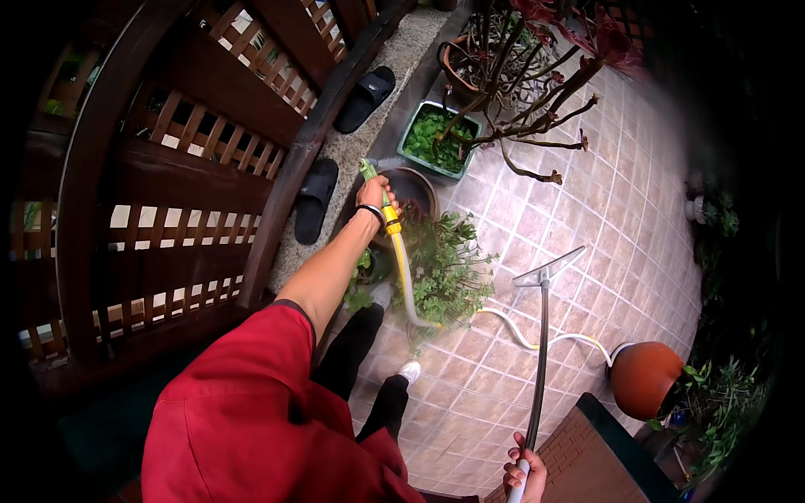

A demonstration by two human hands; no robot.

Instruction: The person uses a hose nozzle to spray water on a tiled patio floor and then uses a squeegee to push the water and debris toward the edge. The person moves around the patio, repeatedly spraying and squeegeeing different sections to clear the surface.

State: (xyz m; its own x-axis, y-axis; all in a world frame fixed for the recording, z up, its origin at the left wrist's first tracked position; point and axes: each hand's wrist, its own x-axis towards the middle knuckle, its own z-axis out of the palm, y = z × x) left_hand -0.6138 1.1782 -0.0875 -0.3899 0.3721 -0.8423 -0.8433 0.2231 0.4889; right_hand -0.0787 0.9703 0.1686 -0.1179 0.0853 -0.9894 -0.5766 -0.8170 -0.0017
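My left hand (pixel 379 191) is wrapped around a green hose nozzle (pixel 367 170) with a yellow connector (pixel 392 220). A yellow-and-white garden hose (pixel 404 276) runs from the connector down behind a leafy succulent (pixel 449 270). The nozzle is above the stone ledge, close to a round plant pot (pixel 427 188). At the lower right, my right hand (pixel 528 470) grips the pole of a floor squeegee (pixel 543 352). The squeegee's triangular head (pixel 546 271) lies out over the tiled floor (pixel 478 390), though contact with the tiles cannot be confirmed.
Two black slide sandals (pixel 316 201) lie on the ledge (pixel 402 56) beside a wooden lattice fence (pixel 207 126). A green rectangular planter (pixel 438 139) and branching succulent stems (pixel 528 135) stand beyond. The hose reaches a terracotta pot (pixel 648 380) at right, near a brick-patterned low wall (pixel 566 453).
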